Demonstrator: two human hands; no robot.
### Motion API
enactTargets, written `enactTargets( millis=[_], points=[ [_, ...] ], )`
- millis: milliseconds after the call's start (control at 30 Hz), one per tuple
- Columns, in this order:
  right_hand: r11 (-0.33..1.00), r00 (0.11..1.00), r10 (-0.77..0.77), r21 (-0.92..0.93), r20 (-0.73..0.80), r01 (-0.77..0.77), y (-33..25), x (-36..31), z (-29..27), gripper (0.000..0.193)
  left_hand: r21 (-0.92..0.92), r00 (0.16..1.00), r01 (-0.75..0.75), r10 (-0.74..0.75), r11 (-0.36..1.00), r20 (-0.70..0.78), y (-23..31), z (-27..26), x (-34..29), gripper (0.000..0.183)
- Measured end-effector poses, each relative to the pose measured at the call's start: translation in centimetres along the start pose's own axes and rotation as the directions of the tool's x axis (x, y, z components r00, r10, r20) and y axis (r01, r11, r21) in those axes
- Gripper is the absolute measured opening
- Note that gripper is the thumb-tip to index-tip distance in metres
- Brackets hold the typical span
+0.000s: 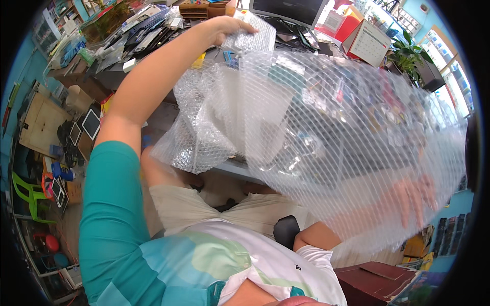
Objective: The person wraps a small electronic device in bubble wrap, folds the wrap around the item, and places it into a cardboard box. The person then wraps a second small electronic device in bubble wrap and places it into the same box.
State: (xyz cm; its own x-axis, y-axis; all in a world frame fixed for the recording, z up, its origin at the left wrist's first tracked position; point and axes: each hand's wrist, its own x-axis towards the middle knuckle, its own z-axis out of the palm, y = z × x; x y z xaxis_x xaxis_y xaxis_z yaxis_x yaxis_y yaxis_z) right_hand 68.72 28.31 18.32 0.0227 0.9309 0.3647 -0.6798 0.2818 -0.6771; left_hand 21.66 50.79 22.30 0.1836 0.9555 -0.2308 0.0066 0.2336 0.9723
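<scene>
A wide sheet of clear bubble wrap point(326, 127) spreads across the middle and right of the view, lifted over the desk and my lap. At the far end, my left hand point(229, 30) is closed on a bubble-wrapped bundle point(258, 38); what lies inside it cannot be made out. A crumpled part of the wrap hangs below that hand. Behind the sheet on the right, my right hand point(411, 201) shows through the plastic, blurred, with its fingers stretched apart against or close to the wrap. Whether it pinches any of the plastic is not visible.
A monitor point(288, 10) stands at the back of the desk, with a desk calendar point(368, 42) and a potted plant point(408, 57) to its right. Cluttered parts fill the back left. A green chair point(30, 196) is at far left, a dark red box point(375, 283) at lower right.
</scene>
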Motion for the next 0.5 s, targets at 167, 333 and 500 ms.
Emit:
enactTargets(
  millis=[167, 333, 500],
  points=[
    [0.602, 0.938, 0.045, -0.74, -0.345, -0.301, 7.3, 3.8, -6.3, 0.043, 0.315, 0.993, 0.116, -0.121, 0.942, -0.005, -2.7, 2.3, 2.6, 0.048],
    [0.148, 0.924, 0.131, -0.914, -0.36, -0.377, 14.9, 5.7, -10.0, 0.043, 0.363, 0.985, 0.14, -0.094, 0.921, -0.142, -3.5, 0.2, 3.5, 0.059],
    [0.04, 0.928, 0.141, -0.935, -0.344, -0.353, 15.1, 5.7, -10.1, 0.042, 0.68, 0.963, 0.013, 0.173, 0.733, -0.205, -3.9, -1.7, 3.7, 0.061]
  ],
)
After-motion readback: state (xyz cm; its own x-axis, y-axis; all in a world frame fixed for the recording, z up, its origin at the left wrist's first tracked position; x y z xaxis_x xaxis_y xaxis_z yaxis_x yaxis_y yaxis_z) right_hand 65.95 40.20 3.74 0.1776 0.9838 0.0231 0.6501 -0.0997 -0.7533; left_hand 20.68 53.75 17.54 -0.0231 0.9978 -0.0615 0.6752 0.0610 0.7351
